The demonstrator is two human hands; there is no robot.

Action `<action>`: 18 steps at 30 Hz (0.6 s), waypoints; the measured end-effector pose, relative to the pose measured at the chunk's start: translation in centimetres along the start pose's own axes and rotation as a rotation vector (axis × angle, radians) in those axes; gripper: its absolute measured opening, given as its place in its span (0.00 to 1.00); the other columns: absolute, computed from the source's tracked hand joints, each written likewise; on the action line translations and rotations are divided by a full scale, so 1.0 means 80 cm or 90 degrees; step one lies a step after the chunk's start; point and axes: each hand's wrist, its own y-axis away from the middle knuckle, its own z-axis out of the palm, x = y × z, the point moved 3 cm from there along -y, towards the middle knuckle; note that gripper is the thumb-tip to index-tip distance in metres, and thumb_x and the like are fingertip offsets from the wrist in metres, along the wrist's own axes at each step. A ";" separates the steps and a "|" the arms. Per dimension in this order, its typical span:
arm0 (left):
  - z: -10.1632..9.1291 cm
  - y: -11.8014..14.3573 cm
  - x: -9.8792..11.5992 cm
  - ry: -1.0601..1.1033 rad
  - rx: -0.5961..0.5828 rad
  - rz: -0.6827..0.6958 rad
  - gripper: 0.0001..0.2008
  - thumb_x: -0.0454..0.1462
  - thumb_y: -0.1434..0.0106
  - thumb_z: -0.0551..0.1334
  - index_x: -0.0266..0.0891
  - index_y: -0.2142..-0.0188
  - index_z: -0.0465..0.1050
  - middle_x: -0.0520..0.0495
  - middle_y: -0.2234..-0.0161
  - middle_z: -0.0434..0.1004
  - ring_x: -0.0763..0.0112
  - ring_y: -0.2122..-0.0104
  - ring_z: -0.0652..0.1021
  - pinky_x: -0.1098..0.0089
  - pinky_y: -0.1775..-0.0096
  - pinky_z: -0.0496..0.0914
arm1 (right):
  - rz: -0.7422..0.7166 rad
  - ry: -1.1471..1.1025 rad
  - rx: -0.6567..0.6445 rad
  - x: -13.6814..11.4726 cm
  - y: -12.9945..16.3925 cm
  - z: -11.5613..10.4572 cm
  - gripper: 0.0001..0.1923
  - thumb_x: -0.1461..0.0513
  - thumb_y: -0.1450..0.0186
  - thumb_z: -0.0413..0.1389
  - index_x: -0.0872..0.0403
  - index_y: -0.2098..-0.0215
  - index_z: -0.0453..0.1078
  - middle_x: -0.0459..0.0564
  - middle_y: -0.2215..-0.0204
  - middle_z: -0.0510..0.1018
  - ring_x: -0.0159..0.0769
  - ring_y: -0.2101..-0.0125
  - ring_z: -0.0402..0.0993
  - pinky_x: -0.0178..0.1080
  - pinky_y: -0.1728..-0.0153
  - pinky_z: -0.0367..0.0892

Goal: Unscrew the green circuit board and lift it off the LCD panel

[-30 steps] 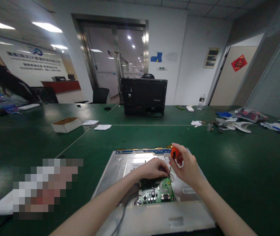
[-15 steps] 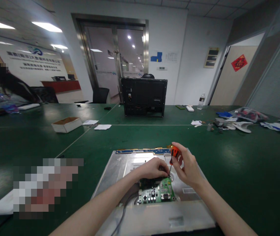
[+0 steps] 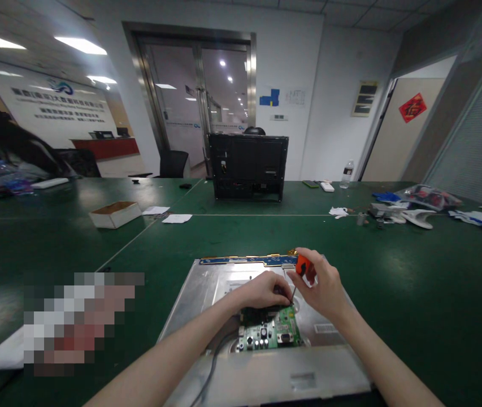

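Note:
In my right hand (image 3: pixel 321 285) is a screwdriver (image 3: pixel 303 264) with an orange and black handle, its thin shaft slanting down to the top right corner of a green circuit board (image 3: pixel 271 329). My left hand (image 3: pixel 266 289) rests over the board's upper edge, its fingers closed close to the screwdriver's tip; what they pinch, if anything, is hidden. The board sits on the silver metal back of a display panel (image 3: pixel 211 282). A narrow blue circuit strip (image 3: pixel 244 261) runs along the panel's far edge. A dark cable (image 3: pixel 213 367) leaves the board's left side.
A black monitor (image 3: pixel 249 167) stands farther back on the green table (image 3: pixel 414 282). Left of it are an open white box (image 3: pixel 116 219) and papers (image 3: pixel 177 219). Gloves and small parts (image 3: pixel 393 212) lie at the right. Another person (image 3: pixel 20 141) sits at the far left.
My right hand has turned the screwdriver's handle slightly, its fingers shifting round it. My left hand and the circuit board stay where they were.

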 end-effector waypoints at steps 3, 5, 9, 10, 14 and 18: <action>0.000 0.000 0.000 0.003 0.001 -0.004 0.04 0.28 0.45 0.65 0.35 0.70 0.79 0.53 0.75 0.76 0.73 0.73 0.73 0.77 0.68 0.66 | 0.001 -0.017 -0.019 -0.004 -0.001 -0.003 0.18 0.63 0.32 0.50 0.52 0.45 0.58 0.46 0.70 0.73 0.28 0.79 0.66 0.32 0.79 0.64; 0.000 0.000 0.000 0.004 0.001 -0.009 0.05 0.28 0.45 0.65 0.35 0.70 0.79 0.53 0.76 0.76 0.73 0.74 0.73 0.77 0.68 0.66 | 0.008 -0.025 -0.023 -0.005 -0.001 -0.004 0.18 0.64 0.32 0.47 0.53 0.44 0.57 0.47 0.69 0.73 0.29 0.79 0.67 0.33 0.78 0.65; 0.001 0.000 -0.001 0.001 0.003 -0.016 0.04 0.29 0.45 0.65 0.36 0.70 0.80 0.53 0.75 0.76 0.73 0.73 0.74 0.76 0.68 0.66 | 0.019 -0.015 -0.004 -0.003 -0.001 -0.002 0.18 0.64 0.33 0.49 0.53 0.45 0.58 0.43 0.73 0.71 0.27 0.81 0.65 0.31 0.80 0.63; 0.001 0.000 -0.002 0.000 0.002 -0.017 0.04 0.29 0.45 0.65 0.36 0.70 0.80 0.53 0.75 0.77 0.73 0.73 0.74 0.76 0.68 0.66 | 0.014 -0.010 0.000 -0.002 0.000 -0.002 0.17 0.64 0.33 0.50 0.53 0.46 0.59 0.42 0.74 0.71 0.27 0.82 0.64 0.31 0.80 0.62; 0.001 -0.001 -0.002 0.000 -0.002 -0.015 0.04 0.29 0.45 0.65 0.35 0.69 0.79 0.53 0.75 0.77 0.73 0.73 0.74 0.76 0.68 0.66 | -0.008 0.003 0.004 -0.001 -0.001 0.000 0.14 0.64 0.33 0.51 0.51 0.49 0.61 0.42 0.74 0.70 0.27 0.81 0.64 0.30 0.80 0.61; 0.000 -0.001 -0.001 0.000 -0.002 -0.013 0.05 0.29 0.45 0.65 0.35 0.68 0.80 0.53 0.75 0.77 0.73 0.73 0.74 0.76 0.68 0.66 | -0.005 -0.008 -0.010 -0.003 -0.002 -0.002 0.15 0.64 0.33 0.52 0.51 0.48 0.61 0.43 0.73 0.71 0.28 0.80 0.65 0.31 0.79 0.62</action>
